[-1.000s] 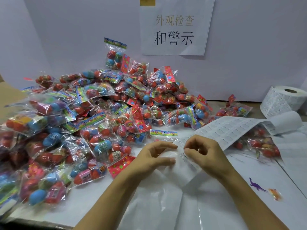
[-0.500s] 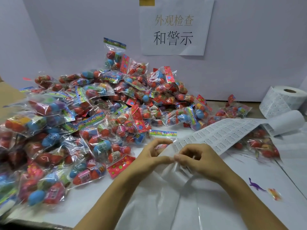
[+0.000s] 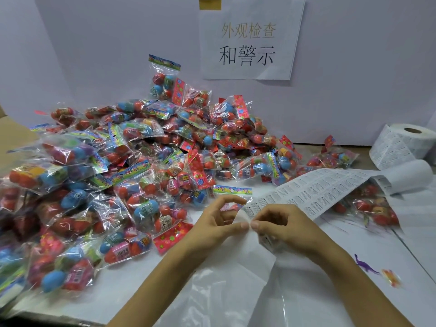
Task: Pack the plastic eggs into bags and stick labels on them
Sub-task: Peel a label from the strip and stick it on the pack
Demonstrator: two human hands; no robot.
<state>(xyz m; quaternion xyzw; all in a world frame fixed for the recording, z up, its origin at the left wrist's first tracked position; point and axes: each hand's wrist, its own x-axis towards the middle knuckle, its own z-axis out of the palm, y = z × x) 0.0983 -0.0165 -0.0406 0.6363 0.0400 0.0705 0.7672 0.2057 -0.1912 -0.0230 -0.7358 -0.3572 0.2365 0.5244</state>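
Both hands met at the near middle of the table (image 3: 412,232), fingertips almost touching. Left hand (image 3: 217,228) had its thumb and forefinger curled and pinched on the white backing of the label strip (image 3: 313,197); the right hand (image 3: 280,228) had its fingers curled in on the same stretch of strip just beside it. Whether a single label was already lifted between the fingers could not be told — the spot was too small and blurred.

From the hands the strip ran up and to the right, printed side up, to a loose curl of backing and then to the roll (image 3: 405,142), which stood at the far right edge by the wall. Spent backing paper (image 3: 236,279) lay crumpled under the wrists and trailed to the near edge.

Bags (image 3: 132,175) of plastic eggs were heaped over the left half of the table up to the far wall — clear packs with bright header cards, red and blue eggs inside. Another bag (image 3: 368,208) lay partly under the strip on the right. Near the right edge sat a purple dinosaur (image 3: 364,265), with a small orange toy (image 3: 390,277) just beside it. A paper sign (image 3: 250,38) hung on the wall.
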